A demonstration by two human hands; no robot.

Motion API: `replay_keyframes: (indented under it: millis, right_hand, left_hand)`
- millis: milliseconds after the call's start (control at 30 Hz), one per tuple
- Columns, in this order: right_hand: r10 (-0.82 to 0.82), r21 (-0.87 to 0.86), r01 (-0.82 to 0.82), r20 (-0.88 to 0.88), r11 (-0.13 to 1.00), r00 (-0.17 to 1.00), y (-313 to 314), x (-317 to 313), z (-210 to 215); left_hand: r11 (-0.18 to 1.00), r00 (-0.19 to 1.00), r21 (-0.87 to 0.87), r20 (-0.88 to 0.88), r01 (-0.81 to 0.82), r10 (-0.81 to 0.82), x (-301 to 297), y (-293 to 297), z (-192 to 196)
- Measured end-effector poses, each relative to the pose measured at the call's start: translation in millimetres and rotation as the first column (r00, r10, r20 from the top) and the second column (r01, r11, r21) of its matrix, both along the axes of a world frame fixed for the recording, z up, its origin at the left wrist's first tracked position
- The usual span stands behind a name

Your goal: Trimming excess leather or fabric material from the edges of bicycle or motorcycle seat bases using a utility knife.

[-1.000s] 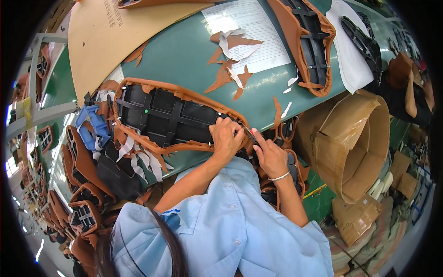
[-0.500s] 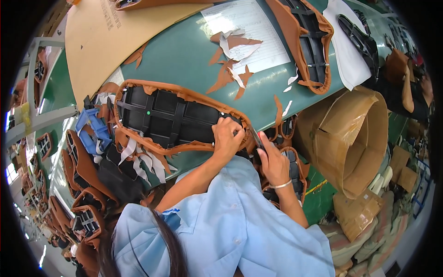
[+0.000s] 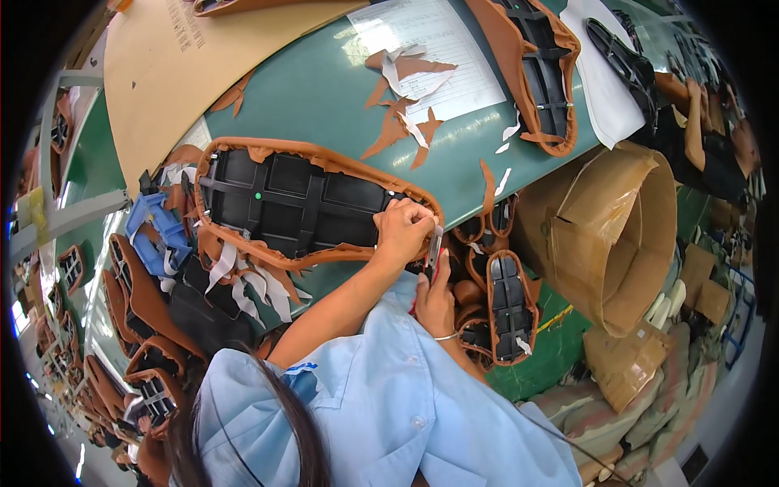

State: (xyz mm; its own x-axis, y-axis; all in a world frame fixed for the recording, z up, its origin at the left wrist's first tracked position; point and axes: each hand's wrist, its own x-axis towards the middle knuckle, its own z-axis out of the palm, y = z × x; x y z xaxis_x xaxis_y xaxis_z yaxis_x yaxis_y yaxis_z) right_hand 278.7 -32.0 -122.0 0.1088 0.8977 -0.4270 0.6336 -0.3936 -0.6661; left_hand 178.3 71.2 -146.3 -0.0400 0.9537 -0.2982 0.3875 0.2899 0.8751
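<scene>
A long black plastic panel (image 3: 280,207) with a ribbed grid lies on the table edge, its rim wrapped in brown leather-like covering (image 3: 324,159). My left hand (image 3: 401,232) is closed at the panel's narrow right end, fingertips pinching the covering at the rim. In my right hand (image 3: 436,302) are scissors (image 3: 434,247) with red handles, held just below that end. Their blades point up to the rim beside my left fingers. Whether they touch the covering cannot be made out.
Brown and white scraps (image 3: 402,105) lie on a printed sheet (image 3: 466,69). Another covered panel (image 3: 544,89) is at the far right of the green table. A large cardboard box (image 3: 604,243) stands to the right. A blue plastic piece (image 3: 158,231) and more scraps sit at left.
My right hand has moved left and down with the scissors, now below the panel's end. My left hand has shifted slightly right along the rim.
</scene>
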Motion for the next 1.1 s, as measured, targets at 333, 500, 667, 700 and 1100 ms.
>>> replay_keyframes:
  millis: [333, 500, 667, 700, 1100]
  right_hand:
    - [-0.491, -0.121, 0.493, -0.445, 0.861, 0.749, 19, 13, 10]
    - [-0.266, 0.161, 0.340, -0.359, 0.927, 0.895, 79, 50, -65]
    - [-0.278, -0.127, 0.248, -0.481, 0.960, 0.831, 53, 27, -43]
    - [-0.219, -0.024, 0.237, -0.484, 0.971, 0.847, 43, 23, -44]
    - [0.132, 0.067, -0.117, -0.644, 0.991, 0.754, 213, -167, 48]
  left_hand:
    - [0.843, 0.620, -0.388, 0.780, 0.374, 0.084, -70, -26, 26]
    - [0.763, 0.777, -0.643, 0.448, -0.063, 0.442, -101, -87, 31]
    - [0.585, 0.492, -0.296, 0.334, -0.755, 0.804, -109, -93, -3]
    - [0.576, 0.465, -0.316, 0.364, -0.754, 0.807, -113, -92, -3]
    - [0.281, 0.126, -0.246, 0.502, -0.928, 0.856, -343, 84, 18]
